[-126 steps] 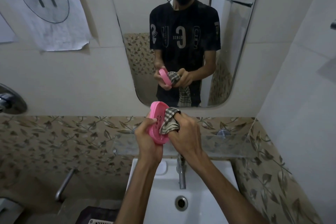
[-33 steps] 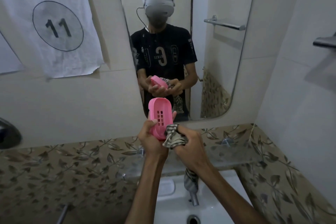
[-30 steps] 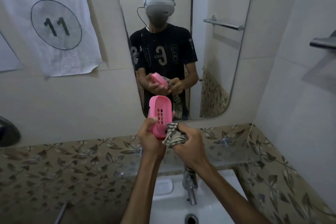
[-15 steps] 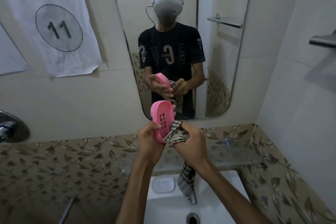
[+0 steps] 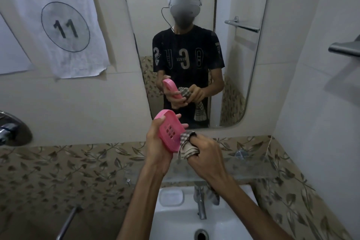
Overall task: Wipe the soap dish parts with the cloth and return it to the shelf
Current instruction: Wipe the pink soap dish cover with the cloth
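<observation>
Left hand [image 5: 158, 150] grips the pink soap dish [image 5: 169, 130], thumb over near rim, fingertips showing past the far edge; dish tilted, slotted face toward the camera. Right hand [image 5: 204, 154] just beside it, fingers curled round a bunched checked cloth [image 5: 186, 145], which presses against the dish's lower right edge. Cloth tail hangs below that hand, near the tap [image 5: 200, 202]. Under both hands: glass shelf [image 5: 251, 167] on the leaf-patterned tiles, then white sink [image 5: 175, 218]. Beyond the hands, a mirror [image 5: 243, 84]. Up and left, a paper sign [image 5: 64, 23] reading "WORKSTATION 11".
</observation>
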Action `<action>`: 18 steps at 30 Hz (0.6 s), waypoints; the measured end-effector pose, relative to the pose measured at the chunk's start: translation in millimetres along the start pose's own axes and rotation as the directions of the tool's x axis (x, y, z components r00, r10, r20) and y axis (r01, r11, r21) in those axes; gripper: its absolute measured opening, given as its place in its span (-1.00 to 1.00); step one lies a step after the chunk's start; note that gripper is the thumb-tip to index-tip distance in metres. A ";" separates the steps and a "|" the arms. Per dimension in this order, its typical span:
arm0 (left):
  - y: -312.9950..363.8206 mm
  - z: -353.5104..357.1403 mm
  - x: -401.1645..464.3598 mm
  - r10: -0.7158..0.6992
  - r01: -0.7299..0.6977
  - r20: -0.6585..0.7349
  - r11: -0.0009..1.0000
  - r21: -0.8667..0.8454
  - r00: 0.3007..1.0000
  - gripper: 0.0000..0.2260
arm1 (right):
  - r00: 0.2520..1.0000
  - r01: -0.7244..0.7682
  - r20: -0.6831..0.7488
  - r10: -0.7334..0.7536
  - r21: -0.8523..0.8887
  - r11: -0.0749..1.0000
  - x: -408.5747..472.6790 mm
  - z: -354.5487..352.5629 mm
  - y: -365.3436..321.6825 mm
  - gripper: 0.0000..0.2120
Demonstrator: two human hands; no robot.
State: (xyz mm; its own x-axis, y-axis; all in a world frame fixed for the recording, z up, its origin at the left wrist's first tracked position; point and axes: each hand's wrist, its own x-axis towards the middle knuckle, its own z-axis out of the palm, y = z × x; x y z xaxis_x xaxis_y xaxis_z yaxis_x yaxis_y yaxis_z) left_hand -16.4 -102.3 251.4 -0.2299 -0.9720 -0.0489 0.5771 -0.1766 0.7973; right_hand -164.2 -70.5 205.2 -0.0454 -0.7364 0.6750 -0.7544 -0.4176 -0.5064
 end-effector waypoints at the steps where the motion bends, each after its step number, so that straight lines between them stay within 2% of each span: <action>1: -2.7 -0.2 0.0 0.035 -0.034 -0.011 0.999 0.005 0.999 -0.38 | 1.000 -0.017 -0.004 0.017 0.010 1.000 -2.8 2.4 -0.7 -0.81; 6: -9.7 1.7 -0.2 0.167 -0.169 -0.038 0.982 -0.081 0.985 -0.32 | 0.999 -0.051 0.027 0.047 0.171 0.984 -10.2 14.5 -14.4 -0.78; 11: -7.1 6.1 -6.4 0.223 -0.215 0.055 0.969 -0.122 0.973 -0.17 | 0.991 -0.100 -0.075 0.109 0.115 0.988 -0.7 12.1 -13.4 -0.72; 15: -9.9 3.2 -10.4 0.233 -0.228 0.033 0.966 -0.120 0.972 -0.16 | 0.994 -0.104 -0.002 0.105 0.141 0.985 -9.8 16.1 -21.2 -0.77; 18: -11.7 4.0 -14.2 0.228 -0.218 0.054 0.966 -0.142 0.972 -0.20 | 0.989 -0.130 -0.047 0.140 0.173 0.976 -3.8 14.5 -19.6 -0.76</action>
State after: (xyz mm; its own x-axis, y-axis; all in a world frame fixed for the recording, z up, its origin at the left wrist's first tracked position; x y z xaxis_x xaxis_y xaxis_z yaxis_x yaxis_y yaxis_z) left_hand -23.0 -85.8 245.2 -0.1342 -0.9769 0.1661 0.7184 0.0195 0.6953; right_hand -139.7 -67.2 204.8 -0.1815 -0.7618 0.6218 -0.6174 -0.4039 -0.6750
